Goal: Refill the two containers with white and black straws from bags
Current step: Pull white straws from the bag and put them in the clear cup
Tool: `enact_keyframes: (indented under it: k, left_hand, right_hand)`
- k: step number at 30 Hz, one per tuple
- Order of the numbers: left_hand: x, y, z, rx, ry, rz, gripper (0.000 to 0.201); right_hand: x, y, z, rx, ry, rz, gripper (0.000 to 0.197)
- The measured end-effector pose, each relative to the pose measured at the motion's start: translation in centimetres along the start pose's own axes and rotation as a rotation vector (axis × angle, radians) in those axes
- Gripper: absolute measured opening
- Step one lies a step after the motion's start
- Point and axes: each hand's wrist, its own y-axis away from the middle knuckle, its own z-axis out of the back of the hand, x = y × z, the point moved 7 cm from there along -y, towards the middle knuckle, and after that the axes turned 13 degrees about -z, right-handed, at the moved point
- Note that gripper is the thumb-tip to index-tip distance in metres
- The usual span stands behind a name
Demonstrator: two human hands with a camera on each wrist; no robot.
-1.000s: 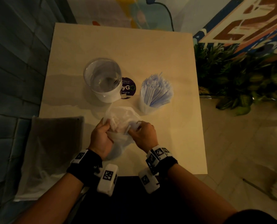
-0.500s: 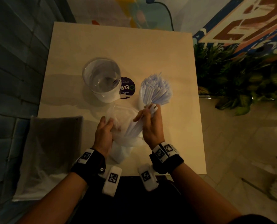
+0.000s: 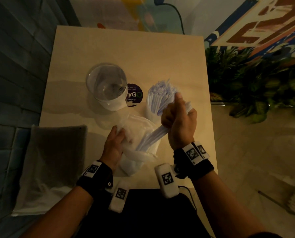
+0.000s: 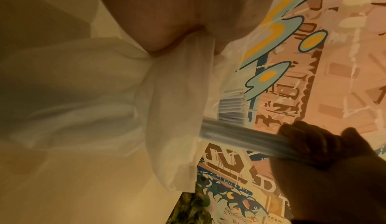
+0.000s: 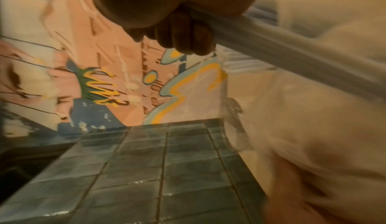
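While the right hand (image 3: 179, 121) grips a bundle of white straws (image 3: 150, 136), fingers (image 5: 183, 34) curled round it, the bundle runs at a slant from the fist down into the mouth of a clear plastic bag (image 3: 138, 134) lying on the surface (image 3: 126, 52) near its front edge. Upper ends of the bundle poke out past the thumb, right against the white straws already standing in the right-hand container (image 3: 160, 95), a clear cup packed full w/ them. Left hand (image 3: 115, 145) pinches a gathered fold of the bag's rim, thumb & fingers closed on the thin film; the left wrist view shows the plastic bunched just under the palm, w/ the bundle & the other fist beyond it. Lower part of the bag looks white & sags toward the person. The 2nd container (image 3: 107, 86), a clear glass w/ a white band round its base, stands to the left of the full 1, well apart from both hands; nothing shows inside it. Between the 2 containers sits a round dark sticker (image 3: 134, 95) w/ pale lettering, flat on the surface. A 2nd, larger bag (image 3: 53, 162), grey-dark & flat, lies at the front-left corner, hanging over the edge. Green plants (image 3: 256, 83) stand to the right of the surface, a painted wall (image 3: 256, 23) behind, dark tiles (image 3: 14, 66) to the left.
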Motion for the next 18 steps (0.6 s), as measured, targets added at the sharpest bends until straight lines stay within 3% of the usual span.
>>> enact_keyframes:
  k: [8,13,18]
  left_hand:
    - [-0.5,-0.1,0.3,-0.034,-0.027,-0.020,0.012]
    - [0.0,0.1,1.3,-0.085,0.021,0.016,0.014]
    - [0.0,0.2,1.5,-0.088,0.012,0.011,0.016]
  right_hand:
    - [8.0,-1.1,-0.7,0.064,-0.012,0.325,0.050]
    - [7.3,-3.7,-0.7,0.000,0.153,0.398,0.043]
    - [4.3,-6.1,-0.3,-0.127,0.416,0.349,0.047]
